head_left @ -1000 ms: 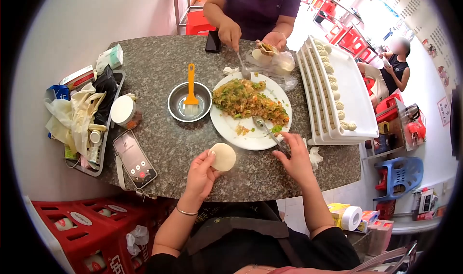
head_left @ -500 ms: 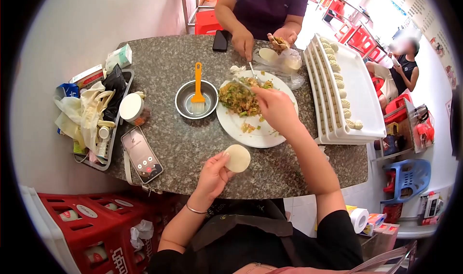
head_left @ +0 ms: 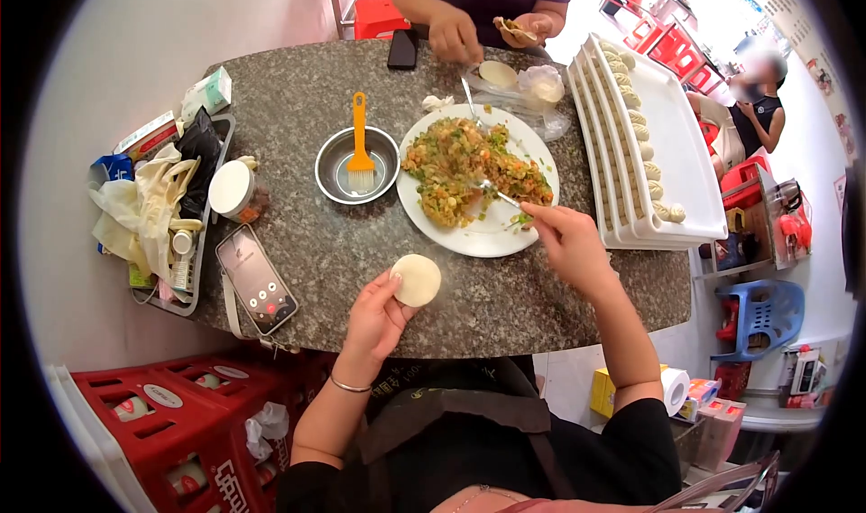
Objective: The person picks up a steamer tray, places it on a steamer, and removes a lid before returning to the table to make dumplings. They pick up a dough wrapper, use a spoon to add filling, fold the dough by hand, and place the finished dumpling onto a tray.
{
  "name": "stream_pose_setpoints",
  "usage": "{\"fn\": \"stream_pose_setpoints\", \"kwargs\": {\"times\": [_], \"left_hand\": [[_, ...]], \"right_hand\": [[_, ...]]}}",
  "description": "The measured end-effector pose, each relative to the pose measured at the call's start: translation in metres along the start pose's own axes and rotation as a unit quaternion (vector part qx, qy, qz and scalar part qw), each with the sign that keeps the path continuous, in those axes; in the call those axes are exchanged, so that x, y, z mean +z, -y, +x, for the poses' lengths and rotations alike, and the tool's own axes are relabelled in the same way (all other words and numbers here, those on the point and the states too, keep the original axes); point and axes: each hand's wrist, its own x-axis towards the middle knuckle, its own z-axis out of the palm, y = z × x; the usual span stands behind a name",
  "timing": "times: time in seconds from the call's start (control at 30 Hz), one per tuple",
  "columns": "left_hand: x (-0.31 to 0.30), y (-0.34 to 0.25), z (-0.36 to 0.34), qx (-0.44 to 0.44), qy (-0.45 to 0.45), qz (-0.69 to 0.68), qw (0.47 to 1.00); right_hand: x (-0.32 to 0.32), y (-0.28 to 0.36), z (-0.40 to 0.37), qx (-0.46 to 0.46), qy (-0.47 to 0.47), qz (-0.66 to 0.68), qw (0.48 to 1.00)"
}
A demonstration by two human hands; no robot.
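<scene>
My left hand (head_left: 376, 319) pinches a round dough wrapper (head_left: 417, 280) by its left edge, above the near edge of the table. In my right hand (head_left: 570, 249) is a metal spoon (head_left: 507, 198). Its tip touches the chopped filling (head_left: 462, 161), which is heaped on a white plate (head_left: 492, 244). Part of the spoon's head is hidden in the filling. A second metal spoon (head_left: 470, 98) leans on the plate's far rim, near the co-worker's hand (head_left: 454, 36). The co-worker's other hand (head_left: 539, 27) holds a filled wrapper (head_left: 516, 31).
Left of the plate, a metal bowl (head_left: 334, 184) holds a yellow brush (head_left: 359, 134). Stacked white trays (head_left: 678, 166) with rows of dumplings stand at right. A phone (head_left: 256, 278), a lidded jar (head_left: 233, 193) and a full basket (head_left: 193, 304) lie left. Wrappers (head_left: 498, 74) lie at the back.
My right hand has drawn the spoon toward me and right across the plate. The filling is now spread wider. The co-worker's hand has let go of the second spoon.
</scene>
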Motion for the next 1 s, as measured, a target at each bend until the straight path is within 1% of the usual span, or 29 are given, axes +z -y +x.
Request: {"fn": "stream_pose_setpoints", "kwargs": {"times": [0.03,0.07,0.17,0.2,0.27,0.33,0.4,0.43,0.47,0.53,0.57,0.6,0.67,0.7,0.73,0.8,0.83,0.9,0.93,1.0], "left_hand": [[0.000,0.001,0.001,0.000,0.002,-0.011,1.000],[0.002,0.001,0.002,-0.002,-0.001,-0.013,1.000],[0.007,0.000,0.004,0.007,-0.003,-0.011,1.000],[0.008,0.000,0.005,0.007,-0.004,-0.010,1.000],[0.010,-0.001,0.004,0.003,-0.002,-0.014,1.000],[0.009,-0.002,0.002,0.004,-0.004,-0.013,1.000],[0.009,-0.003,0.001,0.004,-0.004,-0.014,1.000],[0.010,-0.004,0.001,0.004,-0.003,-0.012,1.000],[0.011,-0.004,0.001,0.004,-0.001,-0.011,1.000],[0.014,0.001,0.005,-0.007,0.007,-0.012,1.000],[0.017,0.004,0.006,-0.014,0.015,-0.013,1.000],[0.021,0.007,0.008,-0.018,0.015,-0.015,1.000],[0.029,0.012,0.010,-0.029,0.034,-0.019,0.999],[0.031,0.014,0.012,-0.031,0.033,-0.020,0.999],[0.032,0.017,0.013,-0.032,0.042,-0.026,0.998],[0.035,0.020,0.014,-0.033,0.050,-0.033,0.998],[0.037,0.020,0.014,-0.029,0.054,-0.036,0.997],[0.040,0.023,0.014,-0.025,0.054,-0.040,0.997],[0.041,0.023,0.014,-0.025,0.055,-0.042,0.997],[0.043,0.024,0.014,-0.025,0.057,-0.042,0.997]], "right_hand": [[0.000,0.005,0.000,-0.015,-0.024,0.034,0.999],[0.002,0.008,0.001,-0.014,-0.021,0.034,0.999],[0.012,0.022,0.005,-0.063,-0.033,0.030,0.997],[0.016,0.024,0.004,-0.063,-0.033,0.030,0.997],[0.025,0.024,0.001,-0.092,-0.006,-0.004,0.996],[0.024,0.017,-0.002,-0.096,-0.006,-0.021,0.995],[0.017,0.004,-0.010,-0.074,0.006,-0.076,0.994],[0.014,0.001,-0.014,-0.066,-0.004,-0.048,0.997],[0.011,-0.005,-0.018,-0.063,-0.003,-0.050,0.997],[0.006,-0.011,-0.024,-0.006,-0.015,0.047,0.999],[0.003,-0.010,-0.030,0.039,-0.018,0.097,0.994],[0.005,-0.010,-0.035,0.042,-0.018,0.095,0.994],[0.011,-0.009,-0.046,0.066,-0.028,0.159,0.985],[0.012,-0.003,-0.051,0.059,-0.013,0.149,0.987],[0.023,-0.011,-0.056,0.012,-0.011,0.139,0.990],[0.026,-0.006,-0.062,0.034,0.015,0.150,0.988],[0.023,-0.003,-0.062,0.034,0.017,0.150,0.988],[0.019,0.003,-0.064,0.068,0.001,0.156,0.985],[0.023,0.001,-0.065,0.070,0.003,0.157,0.985],[0.033,-0.004,-0.066,0.043,0.047,0.151,0.986]]}}
